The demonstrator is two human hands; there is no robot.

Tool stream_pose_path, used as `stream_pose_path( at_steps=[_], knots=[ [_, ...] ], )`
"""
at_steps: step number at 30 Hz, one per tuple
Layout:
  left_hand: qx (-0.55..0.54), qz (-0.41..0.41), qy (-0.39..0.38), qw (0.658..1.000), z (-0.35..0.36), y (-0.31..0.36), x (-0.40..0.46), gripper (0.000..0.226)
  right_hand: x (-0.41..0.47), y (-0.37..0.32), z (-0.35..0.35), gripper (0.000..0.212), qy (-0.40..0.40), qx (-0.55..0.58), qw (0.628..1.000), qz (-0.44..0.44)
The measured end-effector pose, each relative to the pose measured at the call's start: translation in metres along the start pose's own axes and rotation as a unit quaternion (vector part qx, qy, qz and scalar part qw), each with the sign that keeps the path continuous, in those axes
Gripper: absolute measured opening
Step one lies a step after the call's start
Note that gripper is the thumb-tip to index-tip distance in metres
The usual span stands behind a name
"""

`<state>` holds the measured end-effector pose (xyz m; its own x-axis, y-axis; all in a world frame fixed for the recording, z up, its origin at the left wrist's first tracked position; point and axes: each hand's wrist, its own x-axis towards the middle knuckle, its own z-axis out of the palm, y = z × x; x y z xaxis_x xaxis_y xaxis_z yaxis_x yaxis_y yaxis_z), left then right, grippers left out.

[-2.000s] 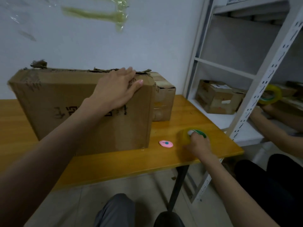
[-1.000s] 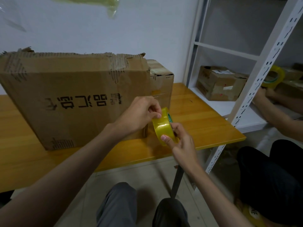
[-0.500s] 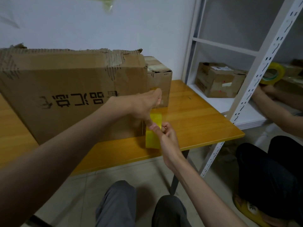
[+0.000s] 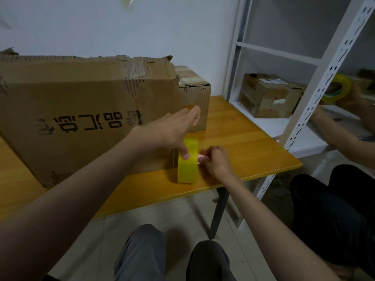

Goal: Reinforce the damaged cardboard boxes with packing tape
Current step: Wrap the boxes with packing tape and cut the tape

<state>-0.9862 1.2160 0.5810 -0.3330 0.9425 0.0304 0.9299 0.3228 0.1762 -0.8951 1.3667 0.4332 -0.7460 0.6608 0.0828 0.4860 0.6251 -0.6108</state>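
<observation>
Head view: I look down from a head-worn camera at a yellow wooden table (image 4: 253,142). My left hand (image 4: 172,130) reaches forward with its fingers held straight. The thumb (image 4: 185,154) presses down on the yellow packing tape roll (image 4: 187,169). The fingertips lie against the right corner of the large torn cardboard box (image 4: 81,110). A short strip of tape seems to run up from the roll under this hand, though I cannot tell exactly where it ends.

Just to the right of that grip, my right hand (image 4: 215,160) is curled. It pinches something pale pink against the side of the roll; I cannot tell what it is.

The roll stands on edge on the table, touching the box's lower right corner and directly beneath my left hand. The big box fills the space to the left of the grip, its top edge ragged, with dark print across its front. A smaller taped box (image 4: 194,92) stands just behind my left fingertips.

Far to the right of the grip is a white metal shelf rack (image 4: 316,92) holding another cardboard box (image 4: 267,96). A second person (image 4: 332,126) sits there holding a second tape roll (image 4: 337,88).
</observation>
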Motion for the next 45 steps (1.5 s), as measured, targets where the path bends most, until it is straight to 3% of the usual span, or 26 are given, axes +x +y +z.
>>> stream_pose_path(
  at_steps=[2, 4, 7, 12, 17, 31, 45],
  knots=[
    [-0.005, 0.002, 0.001, 1.0, -0.001, 0.0, 0.0, 0.084, -0.004, 0.001, -0.007, 0.019, 0.021, 0.066, 0.998, 0.013],
    [-0.009, 0.009, 0.0, 1.0, -0.002, 0.0, 0.001, 0.082, -0.015, 0.003, -0.019, 0.022, 0.09, 0.141, 0.986, 0.02],
    [-0.011, 0.02, 0.0, 1.0, -0.004, -0.002, 0.002, 0.08, -0.036, 0.001, -0.039, 0.021, 0.189, 0.227, 0.952, -0.084],
    [-0.011, 0.029, -0.01, 0.999, -0.009, 0.0, 0.002, 0.081, -0.067, -0.026, -0.053, 0.022, 0.226, 0.155, 0.913, -0.303],
    [-0.005, 0.029, -0.015, 0.999, -0.008, 0.0, 0.001, 0.082, -0.059, -0.036, -0.041, 0.015, 0.204, 0.072, 0.905, -0.366],
    [0.002, 0.022, -0.007, 1.0, -0.005, 0.0, 0.002, 0.08, -0.042, -0.055, -0.053, 0.015, 0.195, -0.041, 0.893, -0.404],
    [0.022, 0.009, -0.013, 1.0, -0.005, 0.002, 0.005, 0.083, -0.041, -0.056, -0.063, 0.015, 0.192, -0.084, 0.877, -0.432]
  ],
)
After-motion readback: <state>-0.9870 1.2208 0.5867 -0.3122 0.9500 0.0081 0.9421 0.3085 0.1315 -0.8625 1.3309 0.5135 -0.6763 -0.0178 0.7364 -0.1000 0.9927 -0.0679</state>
